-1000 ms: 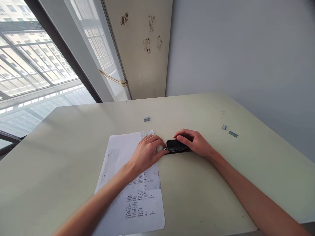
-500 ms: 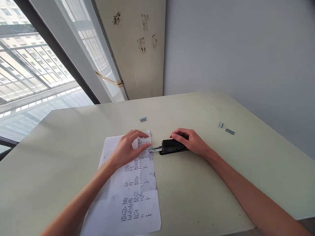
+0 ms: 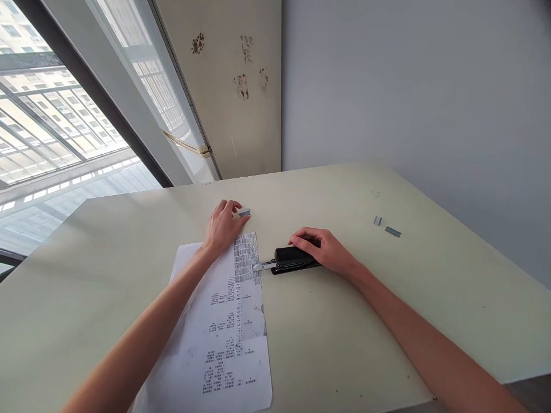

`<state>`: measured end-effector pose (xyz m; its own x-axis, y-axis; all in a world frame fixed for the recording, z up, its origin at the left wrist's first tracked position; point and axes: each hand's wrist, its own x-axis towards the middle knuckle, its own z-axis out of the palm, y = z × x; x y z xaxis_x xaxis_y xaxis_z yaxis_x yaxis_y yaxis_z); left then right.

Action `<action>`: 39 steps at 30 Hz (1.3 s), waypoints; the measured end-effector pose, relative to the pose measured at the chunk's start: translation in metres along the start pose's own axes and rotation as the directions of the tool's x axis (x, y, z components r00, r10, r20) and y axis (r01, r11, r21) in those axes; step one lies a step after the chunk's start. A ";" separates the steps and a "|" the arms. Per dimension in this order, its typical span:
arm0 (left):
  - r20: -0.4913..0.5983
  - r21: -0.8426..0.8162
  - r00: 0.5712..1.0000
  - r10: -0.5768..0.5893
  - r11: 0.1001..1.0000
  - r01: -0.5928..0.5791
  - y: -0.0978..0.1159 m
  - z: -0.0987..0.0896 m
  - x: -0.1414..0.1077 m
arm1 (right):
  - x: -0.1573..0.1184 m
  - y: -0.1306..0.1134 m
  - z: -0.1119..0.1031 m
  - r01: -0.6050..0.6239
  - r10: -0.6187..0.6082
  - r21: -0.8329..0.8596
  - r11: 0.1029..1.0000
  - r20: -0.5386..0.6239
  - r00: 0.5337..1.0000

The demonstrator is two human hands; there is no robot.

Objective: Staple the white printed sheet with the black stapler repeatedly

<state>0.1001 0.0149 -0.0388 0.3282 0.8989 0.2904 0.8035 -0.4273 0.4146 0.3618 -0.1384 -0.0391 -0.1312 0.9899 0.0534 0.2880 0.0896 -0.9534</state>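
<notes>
My right hand is wrapped round the back of a black stapler lying on the table. Its metal staple tray sticks out to the left, over the edge of a printed paper sheet. Beyond the sheet's far edge, my left hand is at a small grey strip of staples, thumb on the near side and fingers on the far side. The thumb and fingers are apart, with the strip lying between them on the table; whether they touch it is unclear.
Two more staple strips, a short one and a longer one, lie on the pale table to the right. A grey wall borders its right side. A window stands at the left.
My left hand has moved from above the paper and the staple tray, away from me, to the staple strip. My right hand still holds the stapler. The view has shifted slightly.
</notes>
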 end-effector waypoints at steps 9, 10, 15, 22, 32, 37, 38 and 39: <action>0.010 0.018 0.995 0.099 0.995 -0.099 0.006 -0.006 -0.014 | 0.000 0.000 -0.001 0.003 -0.003 0.021 1.000 0.001 1.000; 0.011 0.015 0.993 0.118 0.993 -0.118 0.007 -0.007 -0.017 | 0.000 0.000 -0.001 0.003 -0.004 0.023 1.000 0.004 1.000; 0.067 -0.238 0.995 0.071 0.970 -0.053 0.016 -0.023 -0.037 | 0.001 0.000 -0.001 0.003 -0.003 0.019 1.000 0.006 1.000; 0.227 -0.611 0.974 -0.007 0.778 0.148 0.040 -0.054 -0.083 | -0.001 -0.004 0.000 -0.036 0.036 -0.009 0.999 0.009 0.999; 0.333 -0.527 0.943 -0.011 0.827 0.195 0.044 -0.051 -0.112 | -0.003 -0.006 0.000 -0.042 0.042 -0.045 0.998 0.000 0.999; 0.156 -0.308 0.980 0.123 0.949 -0.070 0.042 -0.046 -0.121 | -0.002 -0.003 -0.001 -0.052 0.053 -0.064 0.997 0.010 0.999; 0.129 -0.285 0.980 0.154 0.952 -0.112 0.042 -0.044 -0.122 | -0.002 -0.003 -0.001 -0.054 0.055 -0.066 0.996 0.009 0.998; 0.104 -0.271 0.977 0.187 0.950 -0.153 0.042 -0.043 -0.123 | -0.002 -0.002 -0.001 -0.055 0.056 -0.069 0.996 0.008 0.998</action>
<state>0.0719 -0.1180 -0.0206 0.5222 0.8084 0.2717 0.5790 -0.5700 0.5830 0.3621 -0.1404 -0.0368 -0.1224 0.9925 -0.0019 0.3594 0.0425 -0.9322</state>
